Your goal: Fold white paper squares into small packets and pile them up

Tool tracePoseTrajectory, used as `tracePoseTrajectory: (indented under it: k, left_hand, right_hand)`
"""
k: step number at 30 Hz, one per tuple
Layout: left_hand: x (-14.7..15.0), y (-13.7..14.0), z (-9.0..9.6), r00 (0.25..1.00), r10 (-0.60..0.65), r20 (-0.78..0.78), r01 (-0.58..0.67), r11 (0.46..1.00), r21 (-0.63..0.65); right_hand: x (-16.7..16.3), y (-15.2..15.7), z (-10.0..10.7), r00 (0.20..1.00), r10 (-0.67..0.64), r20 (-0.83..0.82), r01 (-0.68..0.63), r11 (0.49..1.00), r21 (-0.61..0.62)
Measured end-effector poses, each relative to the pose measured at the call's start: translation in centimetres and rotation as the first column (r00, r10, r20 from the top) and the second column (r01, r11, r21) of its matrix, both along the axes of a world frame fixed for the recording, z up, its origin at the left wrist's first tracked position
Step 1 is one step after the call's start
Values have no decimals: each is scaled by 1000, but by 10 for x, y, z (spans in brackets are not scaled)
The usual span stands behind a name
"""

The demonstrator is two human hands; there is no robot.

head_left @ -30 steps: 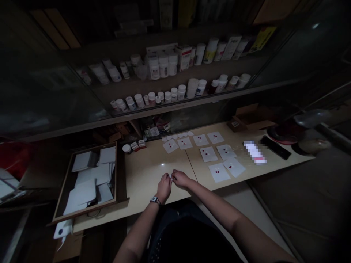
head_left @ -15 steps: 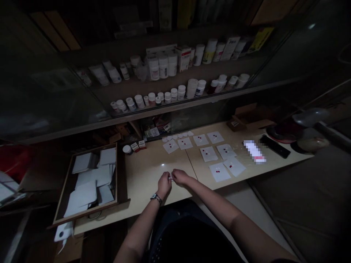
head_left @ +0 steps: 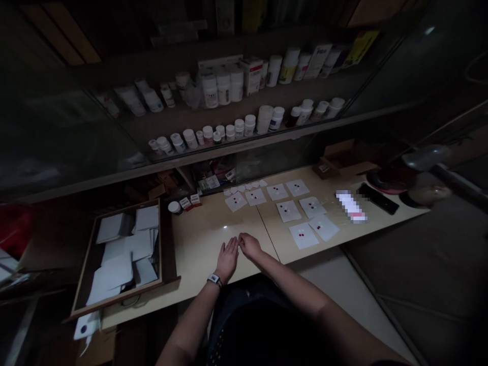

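Note:
My left hand [head_left: 227, 259], with a watch on its wrist, is over the near part of the table [head_left: 202, 244], its fingers stretched out straight. Right beside its fingertips, my right hand [head_left: 249, 246] is closed; what its fingers pinch is hidden. To the right and behind lie several white paper squares [head_left: 310, 241] with small red pills [head_left: 301, 235] and pale pills on them. A row of small folded white paper packets [head_left: 246, 188] runs along the back of the table.
At left, a pulled-out wooden drawer [head_left: 166, 282] holds stacks of white paper [head_left: 112, 277]. A white-capped jar [head_left: 174, 207] and small boxes [head_left: 185, 203] stand behind. A black phone [head_left: 381, 200] and an open cardboard box [head_left: 331, 166] occupy the right. Bottles [head_left: 265, 120] line the shelves.
My left hand has gone from curled fingers to stretched-out ones. The small white thing that showed between my hands is now out of sight. The view has shifted slightly.

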State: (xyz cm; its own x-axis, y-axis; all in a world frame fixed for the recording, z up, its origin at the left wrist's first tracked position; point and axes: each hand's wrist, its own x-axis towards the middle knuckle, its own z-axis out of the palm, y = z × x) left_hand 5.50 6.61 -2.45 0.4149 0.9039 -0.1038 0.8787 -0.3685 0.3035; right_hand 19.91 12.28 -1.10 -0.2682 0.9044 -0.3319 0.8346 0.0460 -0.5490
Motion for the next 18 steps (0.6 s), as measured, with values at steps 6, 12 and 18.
tracePoseTrajectory:
  k: [6, 12, 18]
  left_hand:
    - [-10, -5, -1, 979, -95, -183, 90, 995, -32]
    - [-12, -4, 9, 986, -110, -125, 100, 992, -83]
    - [-15, -3, 14, 989, -119, -86, 109, 988, -112]
  right_hand:
    - [4, 15, 0, 984, -107, 139, 126, 983, -131]
    - [5, 20, 1, 975, -91, 205, 126, 978, -167]
    - [-5, 48, 15, 945, -72, 319, 181, 927, -328]
